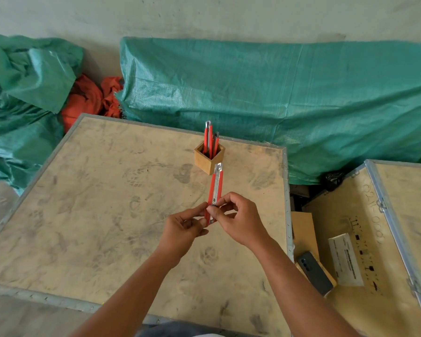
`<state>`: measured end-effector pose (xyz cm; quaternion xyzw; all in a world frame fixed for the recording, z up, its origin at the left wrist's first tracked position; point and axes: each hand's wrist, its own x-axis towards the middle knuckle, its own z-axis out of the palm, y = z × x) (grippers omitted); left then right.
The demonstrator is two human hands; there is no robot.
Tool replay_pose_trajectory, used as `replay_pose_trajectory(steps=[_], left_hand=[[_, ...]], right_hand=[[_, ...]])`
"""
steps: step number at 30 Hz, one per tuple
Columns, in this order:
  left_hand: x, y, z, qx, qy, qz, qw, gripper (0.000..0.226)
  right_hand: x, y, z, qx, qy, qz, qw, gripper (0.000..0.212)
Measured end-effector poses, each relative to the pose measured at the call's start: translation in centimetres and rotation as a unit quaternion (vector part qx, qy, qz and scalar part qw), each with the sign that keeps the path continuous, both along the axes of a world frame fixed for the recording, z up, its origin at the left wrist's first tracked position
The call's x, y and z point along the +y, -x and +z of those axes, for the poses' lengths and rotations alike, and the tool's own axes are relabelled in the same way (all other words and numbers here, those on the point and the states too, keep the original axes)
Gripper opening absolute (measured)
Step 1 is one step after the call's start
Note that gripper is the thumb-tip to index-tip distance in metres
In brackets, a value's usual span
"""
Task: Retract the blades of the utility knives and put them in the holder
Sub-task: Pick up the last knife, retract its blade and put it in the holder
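I had both hands up over the scuffed plywood surface (pixel 88 215), the left hand (pixel 184 231) and the right hand (pixel 238 221) each with a grip pinched on the lower end of a red utility knife (pixel 215 190). The knife stood nearly upright between them, its metal tip pointing away from me toward the wooden holder (pixel 209 158). That holder sat just beyond the knife on the surface, with two more red knives (pixel 210 141) standing in it.
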<state>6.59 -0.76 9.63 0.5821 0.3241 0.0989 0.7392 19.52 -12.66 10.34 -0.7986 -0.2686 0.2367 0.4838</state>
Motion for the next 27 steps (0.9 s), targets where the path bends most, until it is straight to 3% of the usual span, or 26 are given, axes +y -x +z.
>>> replay_pose_trajectory(steps=[3, 11, 15, 19, 24, 27], left_hand=[[1.0, -1.5, 0.1, -0.001, -0.019, -0.014, 1.000, 0.043], [6.3, -9.4, 0.3, 0.013, -0.149, -0.036, 0.988, 0.050], [9.4, -14.0, 0.5, 0.034, -0.204, -0.013, 0.978, 0.039], [11.9, -17.3, 0.6, 0.089, -0.303, -0.026, 0.948, 0.053], [13.8, -19.8, -2.4, 0.221, -0.335, -0.086, 0.912, 0.094], [14.5, -20.8, -4.2, 0.238, -0.350, -0.109, 0.899, 0.078]], right_hand=[[0.8, -1.9, 0.2, 0.009, -0.021, -0.027, 0.999, 0.012], [5.6, -10.2, 1.6, -0.031, -0.038, -0.056, 0.997, 0.030], [9.0, -14.6, 1.9, -0.068, -0.049, -0.069, 0.994, 0.028], [12.1, -17.8, 1.0, -0.093, -0.047, -0.098, 0.990, 0.027], [14.3, -19.0, -2.0, -0.122, -0.017, -0.097, 0.988, 0.028], [15.1, -18.7, -3.7, -0.127, 0.001, -0.084, 0.988, 0.029]])
